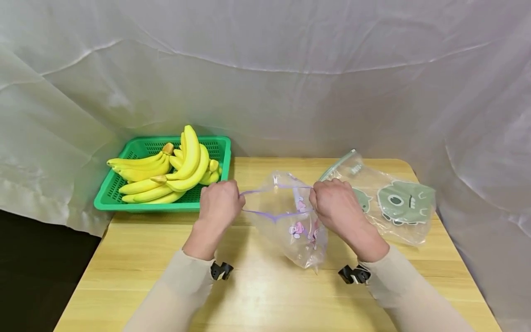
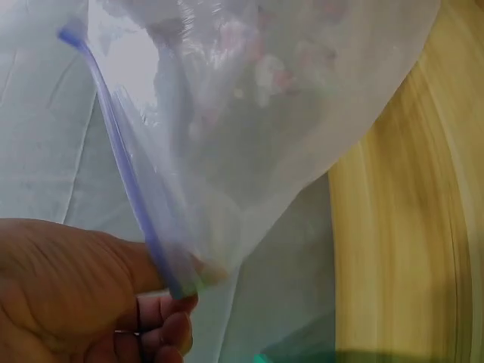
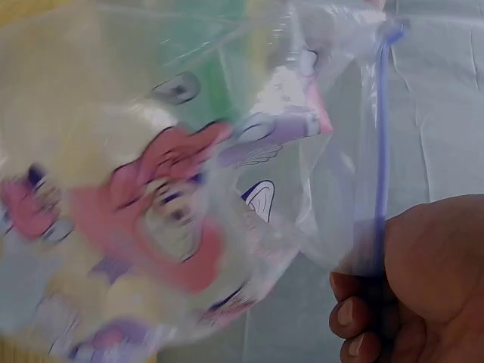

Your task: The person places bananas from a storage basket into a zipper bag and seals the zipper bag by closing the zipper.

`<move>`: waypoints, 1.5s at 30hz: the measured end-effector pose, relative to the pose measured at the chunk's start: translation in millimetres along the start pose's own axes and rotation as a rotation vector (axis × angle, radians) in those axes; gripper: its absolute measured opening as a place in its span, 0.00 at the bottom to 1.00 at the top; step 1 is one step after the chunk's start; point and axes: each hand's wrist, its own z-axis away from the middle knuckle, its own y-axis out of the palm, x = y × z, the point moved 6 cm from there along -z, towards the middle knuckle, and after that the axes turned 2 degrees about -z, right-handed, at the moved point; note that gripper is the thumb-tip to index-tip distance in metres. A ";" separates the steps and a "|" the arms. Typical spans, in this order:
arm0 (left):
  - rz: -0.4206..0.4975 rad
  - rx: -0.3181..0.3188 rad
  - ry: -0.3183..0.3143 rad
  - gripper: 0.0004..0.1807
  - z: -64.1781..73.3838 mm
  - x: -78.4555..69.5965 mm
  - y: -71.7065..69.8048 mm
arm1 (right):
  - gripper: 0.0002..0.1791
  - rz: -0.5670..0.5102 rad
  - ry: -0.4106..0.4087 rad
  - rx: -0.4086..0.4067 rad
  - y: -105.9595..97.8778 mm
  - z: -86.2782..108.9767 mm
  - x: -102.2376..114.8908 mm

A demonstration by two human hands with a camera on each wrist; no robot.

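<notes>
While bananas (image 1: 190, 163) in basket (image 1: 109, 192), handheld bag (image 1: 286, 233)

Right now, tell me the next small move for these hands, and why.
Probably move the left hand to the bananas, leaving the right hand gripping the purple-edged bag: its mouth gapes between both hands, and the green basket sits beside the left one.
</notes>
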 end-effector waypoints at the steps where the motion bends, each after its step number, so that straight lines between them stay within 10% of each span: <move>1: 0.014 0.023 0.000 0.16 -0.5 -0.7 1.7 | 0.22 -0.008 0.004 0.011 0.7 -0.4 0.8; 8: 0.014 0.077 0.027 0.11 -4.2 -2.0 9.2 | 0.23 -0.030 0.014 0.020 5.2 -5.9 3.4; 22: 0.091 -0.155 0.111 0.13 2.1 3.8 -5.3 | 0.23 -0.053 0.038 0.004 11.2 -11.1 8.3; 30: 0.056 -0.188 0.021 0.11 -11.1 42.7 -5.1 | 0.23 -0.083 0.067 -0.004 12.0 -8.9 4.8; 39: -0.061 -0.471 -0.003 0.17 -34.4 87.8 -8.9 | 0.24 -0.092 0.061 -0.026 11.8 -4.9 3.7; 45: -0.097 -0.373 -0.104 0.32 -49.4 107.1 2.5 | 0.24 -0.096 0.061 -0.021 13.9 -4.8 3.8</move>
